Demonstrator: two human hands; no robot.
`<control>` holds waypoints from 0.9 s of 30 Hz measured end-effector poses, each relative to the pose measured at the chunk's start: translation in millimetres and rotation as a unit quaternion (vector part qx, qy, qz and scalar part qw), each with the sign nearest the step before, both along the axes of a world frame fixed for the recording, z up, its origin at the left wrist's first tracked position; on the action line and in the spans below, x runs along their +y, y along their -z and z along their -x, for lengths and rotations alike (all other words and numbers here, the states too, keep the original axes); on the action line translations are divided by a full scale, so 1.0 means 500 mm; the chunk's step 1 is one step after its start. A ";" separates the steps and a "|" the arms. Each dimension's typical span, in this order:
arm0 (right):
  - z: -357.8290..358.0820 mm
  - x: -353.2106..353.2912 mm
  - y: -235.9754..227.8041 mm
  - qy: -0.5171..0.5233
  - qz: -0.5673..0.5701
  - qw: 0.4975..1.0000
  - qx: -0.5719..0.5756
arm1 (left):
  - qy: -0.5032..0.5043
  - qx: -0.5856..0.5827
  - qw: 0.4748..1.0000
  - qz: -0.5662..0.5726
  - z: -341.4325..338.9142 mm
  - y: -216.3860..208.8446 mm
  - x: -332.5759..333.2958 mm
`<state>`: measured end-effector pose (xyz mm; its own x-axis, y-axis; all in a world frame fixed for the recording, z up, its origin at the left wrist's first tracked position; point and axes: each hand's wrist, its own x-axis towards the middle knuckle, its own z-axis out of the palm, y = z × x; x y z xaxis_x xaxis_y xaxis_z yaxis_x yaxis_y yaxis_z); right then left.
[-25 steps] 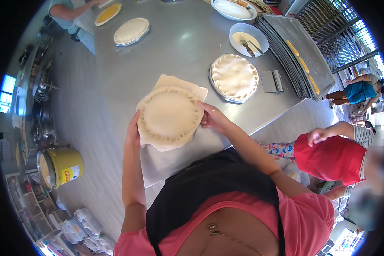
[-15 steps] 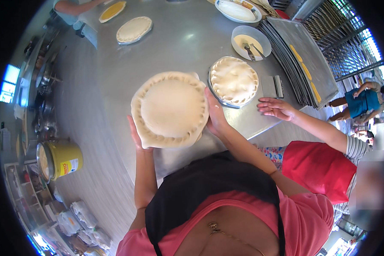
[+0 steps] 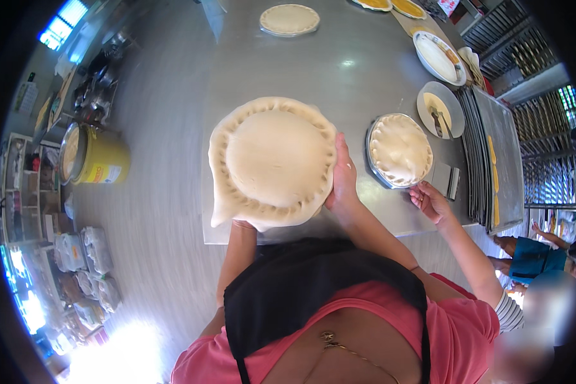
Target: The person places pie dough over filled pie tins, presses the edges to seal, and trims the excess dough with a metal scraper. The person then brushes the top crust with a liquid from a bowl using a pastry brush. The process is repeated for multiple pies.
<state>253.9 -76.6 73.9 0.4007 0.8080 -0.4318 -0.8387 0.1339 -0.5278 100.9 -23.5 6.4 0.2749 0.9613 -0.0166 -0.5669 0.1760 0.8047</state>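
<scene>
An unbaked pie (image 3: pixel 275 163) with a crimped dough rim is held up in front of me, dough overhanging at its near left corner. My right hand (image 3: pixel 344 174) grips its right side. Under the near left edge, my left hand (image 3: pixel 244 224) supports it, with most of the fingers hidden by the dough. To the right on the metal table (image 3: pixel 358 83) sits a second crimped pie (image 3: pixel 400 150) in a pan. A co-worker's hand (image 3: pixel 430 201) touches that pan's near right edge.
A bowl of pale liquid with a brush (image 3: pixel 440 109), a metal dough scraper (image 3: pixel 453 184) and stacked baking trays (image 3: pixel 493 153) line the right side. Another pie (image 3: pixel 289 20) lies at the far side, near an oval dish (image 3: pixel 439 57). A yellow bucket (image 3: pixel 102 155) stands left.
My view has turned, so the table's things appear farther right. The co-worker's hand has come to the second pie's pan. I still hold my pie, its near left side now more over my left hand.
</scene>
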 end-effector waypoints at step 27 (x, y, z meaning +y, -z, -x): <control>-0.006 -0.013 -0.056 0.120 -0.048 0.990 -0.053 | 0.116 -0.063 0.991 -0.001 -0.047 0.033 0.035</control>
<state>256.7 -83.4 101.7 0.6256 0.7188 -0.3032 -0.7172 0.3772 -0.5859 124.2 -6.1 -10.1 0.4882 0.8720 0.0344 -0.6070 0.3110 0.7313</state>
